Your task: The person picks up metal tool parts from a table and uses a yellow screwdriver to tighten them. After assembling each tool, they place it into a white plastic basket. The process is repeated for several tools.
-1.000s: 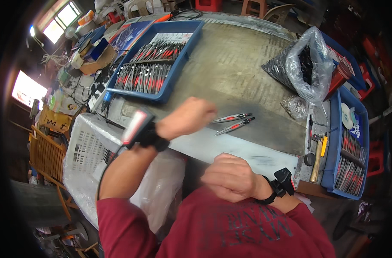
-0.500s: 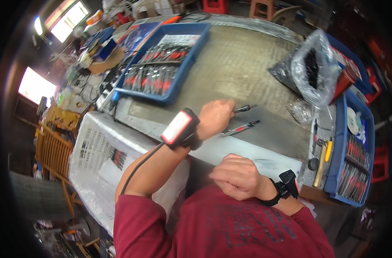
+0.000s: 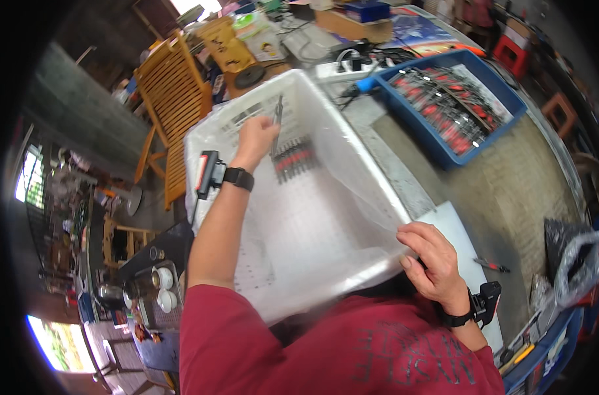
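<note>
My left hand (image 3: 256, 141) is inside a white, plastic-lined crate (image 3: 325, 283), its fingers closed on a slim black-and-silver pen-like tool (image 3: 277, 115) that stands nearly upright. Beside it on the crate's bottom lies a row of similar tools (image 3: 293, 160) with red middles. At the crate's near right corner is my right hand (image 3: 434, 266), fingers stretched and apart, touching or very near the rim; it holds nothing I can see. Another pen-like tool (image 3: 491, 265) in black and red lies on the table to the right of that hand.
A blue tray (image 3: 437, 155) full of these tools stands on the table (image 3: 510, 178) beyond the crate. Further right sits a clear plastic bag (image 3: 579, 266). A power strip (image 3: 345, 70) and cables lie behind the crate. A wooden folding chair (image 3: 171, 99) stands at the left.
My view has swung left toward the crate. The left hand has moved from the table into the crate, carrying a pen-like tool. My right hand has opened from a loose curl beside the crate rim.
</note>
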The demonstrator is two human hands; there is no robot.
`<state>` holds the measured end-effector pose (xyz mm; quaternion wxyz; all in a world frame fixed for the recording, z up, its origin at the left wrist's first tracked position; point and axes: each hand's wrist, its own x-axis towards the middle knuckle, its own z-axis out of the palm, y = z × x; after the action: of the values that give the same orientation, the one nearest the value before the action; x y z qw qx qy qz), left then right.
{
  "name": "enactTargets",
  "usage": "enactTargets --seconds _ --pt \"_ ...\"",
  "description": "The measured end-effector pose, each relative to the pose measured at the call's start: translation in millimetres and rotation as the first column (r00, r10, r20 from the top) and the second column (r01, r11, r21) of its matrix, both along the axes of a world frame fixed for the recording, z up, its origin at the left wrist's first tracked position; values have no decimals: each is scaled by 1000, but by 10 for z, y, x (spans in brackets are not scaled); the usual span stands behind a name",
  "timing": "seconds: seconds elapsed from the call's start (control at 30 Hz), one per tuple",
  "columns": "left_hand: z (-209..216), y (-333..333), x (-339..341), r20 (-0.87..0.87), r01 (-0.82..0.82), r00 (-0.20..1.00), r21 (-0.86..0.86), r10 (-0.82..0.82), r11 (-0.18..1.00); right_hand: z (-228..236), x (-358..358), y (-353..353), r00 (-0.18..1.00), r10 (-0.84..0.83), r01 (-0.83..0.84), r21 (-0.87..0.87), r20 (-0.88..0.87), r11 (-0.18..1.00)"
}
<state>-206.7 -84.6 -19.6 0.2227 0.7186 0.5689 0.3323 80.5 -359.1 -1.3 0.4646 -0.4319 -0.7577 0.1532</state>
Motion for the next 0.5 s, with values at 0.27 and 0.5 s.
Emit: enactTargets --seconds 0.27,0.5 --pt "-1696 342 -854 -93 -449 893 -252 441 857 -32 -357 323 966 115 -94 -102 231 990" --pt "-2492 464 -828 -206 -510 849 -85 486 856 -31 -398 305 948 68 -30 -123 310 992"
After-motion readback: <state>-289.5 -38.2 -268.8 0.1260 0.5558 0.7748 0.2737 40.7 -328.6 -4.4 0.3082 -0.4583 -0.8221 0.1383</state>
